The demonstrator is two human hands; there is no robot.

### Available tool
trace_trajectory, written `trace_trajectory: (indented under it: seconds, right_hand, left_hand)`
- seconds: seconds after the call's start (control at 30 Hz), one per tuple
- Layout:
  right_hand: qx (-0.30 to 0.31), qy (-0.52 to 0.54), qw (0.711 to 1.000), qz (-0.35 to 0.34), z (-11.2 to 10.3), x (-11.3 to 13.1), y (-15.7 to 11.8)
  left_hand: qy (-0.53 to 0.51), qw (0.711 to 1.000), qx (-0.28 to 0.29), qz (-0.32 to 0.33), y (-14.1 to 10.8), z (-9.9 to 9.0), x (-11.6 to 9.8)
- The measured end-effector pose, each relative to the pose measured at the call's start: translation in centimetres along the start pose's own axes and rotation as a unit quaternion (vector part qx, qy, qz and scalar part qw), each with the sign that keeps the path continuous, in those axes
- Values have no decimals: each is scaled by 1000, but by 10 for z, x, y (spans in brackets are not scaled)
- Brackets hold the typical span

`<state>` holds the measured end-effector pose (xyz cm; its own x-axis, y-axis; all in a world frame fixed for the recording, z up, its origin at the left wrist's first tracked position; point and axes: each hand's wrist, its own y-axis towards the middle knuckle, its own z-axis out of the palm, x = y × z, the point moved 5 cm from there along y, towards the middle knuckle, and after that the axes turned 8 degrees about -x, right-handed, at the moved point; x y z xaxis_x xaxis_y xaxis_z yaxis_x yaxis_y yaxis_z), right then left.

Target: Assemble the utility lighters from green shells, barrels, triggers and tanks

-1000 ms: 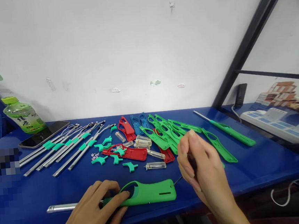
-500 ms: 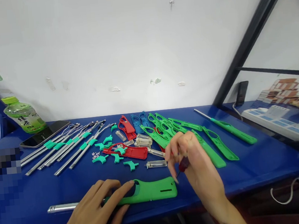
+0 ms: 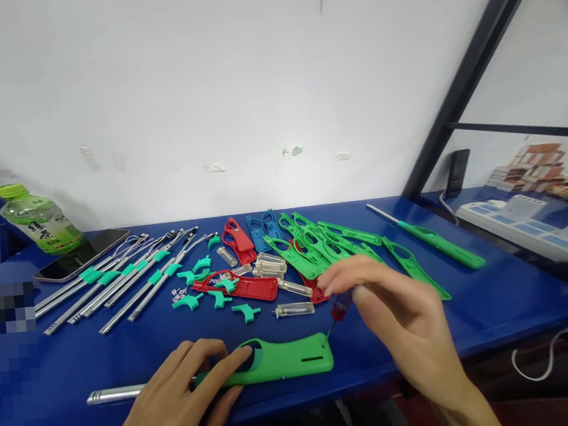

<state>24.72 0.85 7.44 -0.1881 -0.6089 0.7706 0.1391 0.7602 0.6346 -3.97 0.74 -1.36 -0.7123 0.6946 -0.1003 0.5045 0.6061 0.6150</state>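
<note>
Green lighter is laid flat near the front edge of desk, gripped near its loop by fingers of left hand. Red-handled screwdriver is pinched in fingers of right hand, tip aimed at lighter's end. Teal pieces, clear tubes are scattered beyond.

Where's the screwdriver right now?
Head view, right of centre: the screwdriver is in the right hand, its shaft angled down to the right end of the green lighter under the left hand.
</note>
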Motion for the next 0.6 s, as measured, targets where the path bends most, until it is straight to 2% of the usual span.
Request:
trace_trajectory:
  seconds: [0.13, 0.27, 0.43, 0.6]
  right_hand:
    - [-8, 23, 1000, -3, -1, 0, -1]
    - [20, 25, 999, 3, 4, -3, -3]
    - [18, 33, 999, -12, 5, -2, -3]
    - [55, 35, 998, 1, 10, 0, -5]
  left_hand:
    - [-4, 1000, 10, -5, 3, -2, -2]
    - [-11, 1000, 10, -12, 3, 0, -1]
    - [-12, 1000, 2, -20, 1, 2, 0]
    - [-15, 1000, 0, -19, 0, 0, -1]
